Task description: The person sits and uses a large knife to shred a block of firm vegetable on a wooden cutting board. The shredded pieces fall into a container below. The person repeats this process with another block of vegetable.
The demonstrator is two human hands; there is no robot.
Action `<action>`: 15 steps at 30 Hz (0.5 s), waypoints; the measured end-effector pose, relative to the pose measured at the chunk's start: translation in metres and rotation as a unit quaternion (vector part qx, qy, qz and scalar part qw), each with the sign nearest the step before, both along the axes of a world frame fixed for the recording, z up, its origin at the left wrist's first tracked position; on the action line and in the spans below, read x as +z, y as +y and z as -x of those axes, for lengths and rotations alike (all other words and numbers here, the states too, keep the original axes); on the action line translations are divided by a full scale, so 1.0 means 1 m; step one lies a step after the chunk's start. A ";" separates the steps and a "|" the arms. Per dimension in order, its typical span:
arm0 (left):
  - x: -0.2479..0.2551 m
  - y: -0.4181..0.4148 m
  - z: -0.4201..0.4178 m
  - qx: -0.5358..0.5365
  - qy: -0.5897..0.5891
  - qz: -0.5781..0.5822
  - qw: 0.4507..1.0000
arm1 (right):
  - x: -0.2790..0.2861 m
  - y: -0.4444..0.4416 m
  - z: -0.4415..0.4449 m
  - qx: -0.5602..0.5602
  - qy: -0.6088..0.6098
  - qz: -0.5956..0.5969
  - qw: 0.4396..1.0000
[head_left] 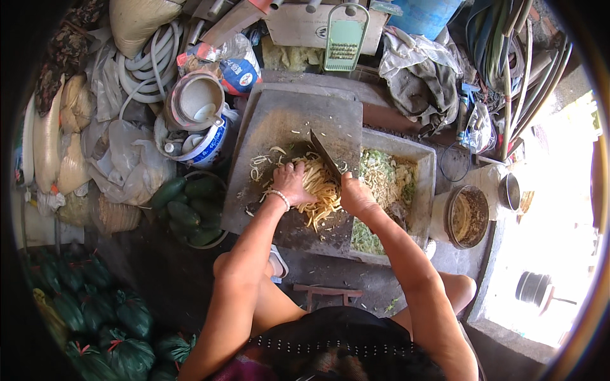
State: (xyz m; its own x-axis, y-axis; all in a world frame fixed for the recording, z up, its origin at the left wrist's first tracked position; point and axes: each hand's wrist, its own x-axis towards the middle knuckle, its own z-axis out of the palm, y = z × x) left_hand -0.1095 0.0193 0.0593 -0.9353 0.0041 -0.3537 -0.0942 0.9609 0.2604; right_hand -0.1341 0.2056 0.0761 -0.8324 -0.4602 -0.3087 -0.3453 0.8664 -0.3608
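Observation:
My right hand (356, 195) is closed round the handle of a cleaver-like knife (326, 155), whose dark blade points up and left over the board. Shredded yellowish vegetable strips (320, 190) lie in a heap on a worn cutting board (305, 109), left of the blade. My left hand (291, 185), with a beaded bracelet at the wrist, presses on the heap's left side with its fingers spread. Right of the board, and partly beneath it, a grey rectangular trough (425, 190) holds chopped pale and green vegetable pieces (381, 176).
A basket of dark green gourds (183, 214) and a blue-white bucket (209, 152) stand left of the board. Right of the trough is a white bucket with a dirty rim (466, 216). A green grater (344, 45) leans beyond the board. Tied green bags (126, 352) lie lower left.

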 end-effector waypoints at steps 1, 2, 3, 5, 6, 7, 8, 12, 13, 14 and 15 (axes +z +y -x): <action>-0.006 -0.002 -0.006 0.005 0.016 -0.005 1.000 | 0.012 -0.007 -0.001 -0.013 -0.002 0.009 1.000; -0.011 -0.005 -0.008 0.014 0.013 -0.008 1.000 | 0.026 -0.011 -0.002 -0.027 -0.004 0.018 0.999; -0.012 -0.005 -0.009 0.021 0.010 -0.012 1.000 | 0.039 -0.013 -0.004 -0.044 -0.005 0.024 0.999; -0.013 -0.005 -0.015 0.022 0.016 -0.013 1.000 | 0.026 -0.013 -0.016 -0.051 0.006 0.061 0.997; -0.009 -0.002 -0.015 0.020 0.022 -0.016 0.999 | 0.013 -0.009 -0.020 -0.047 0.001 0.026 0.999; -0.006 0.002 -0.014 0.014 0.027 -0.023 0.999 | 0.001 -0.006 -0.020 -0.045 -0.002 -0.006 0.999; -0.003 0.006 -0.013 0.007 0.032 -0.031 0.999 | -0.011 0.003 -0.015 -0.034 0.002 0.000 0.999; -0.007 0.004 -0.026 0.032 0.028 -0.027 0.999 | 0.022 0.004 -0.015 -0.040 0.038 0.057 0.997; -0.004 0.006 -0.027 0.037 0.037 -0.024 0.998 | 0.020 0.004 -0.020 -0.053 0.022 0.037 0.998; -0.007 0.009 -0.031 0.046 0.066 -0.027 0.996 | 0.013 0.002 -0.027 -0.066 0.005 0.017 0.998; -0.003 0.013 -0.032 0.043 0.065 -0.017 0.997 | 0.006 0.003 -0.030 -0.082 -0.008 -0.001 0.997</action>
